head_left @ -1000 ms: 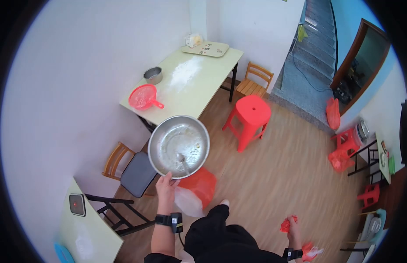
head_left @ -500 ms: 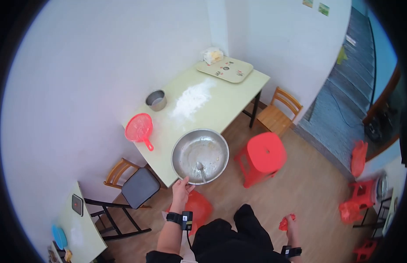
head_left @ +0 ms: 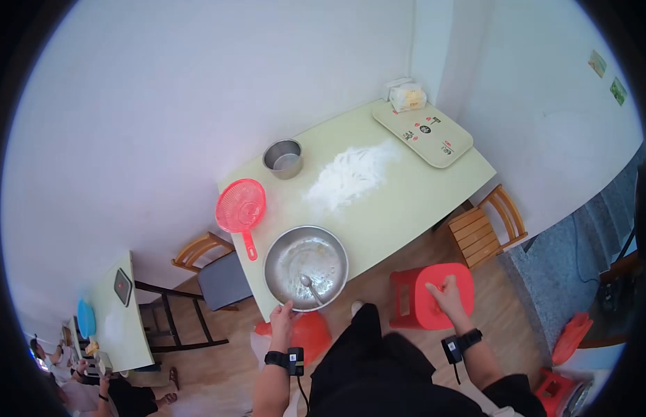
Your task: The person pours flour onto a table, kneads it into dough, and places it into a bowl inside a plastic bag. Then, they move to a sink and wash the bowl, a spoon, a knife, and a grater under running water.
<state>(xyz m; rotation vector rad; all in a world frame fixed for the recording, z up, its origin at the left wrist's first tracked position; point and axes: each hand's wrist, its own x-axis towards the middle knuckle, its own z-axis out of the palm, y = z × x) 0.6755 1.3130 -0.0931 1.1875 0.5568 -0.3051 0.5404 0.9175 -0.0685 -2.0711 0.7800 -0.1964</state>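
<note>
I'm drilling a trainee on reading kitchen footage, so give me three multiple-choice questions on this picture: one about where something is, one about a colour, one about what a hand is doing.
1. Where does the spoon lie?
A. in the big metal bowl
B. on the floor
C. on a chair seat

2. What colour is the strainer on the table?
A. blue
B. red
C. green

3. What is the right hand doing?
A. raised in the air
B. tucked in a pocket
C. resting on the red stool

Answers:
1 A, as the spoon's handle leans on the inside of the bowl at the table edge.
2 B, as its mesh and handle are plainly red.
3 C, as the palm lies on the stool's top.
</note>
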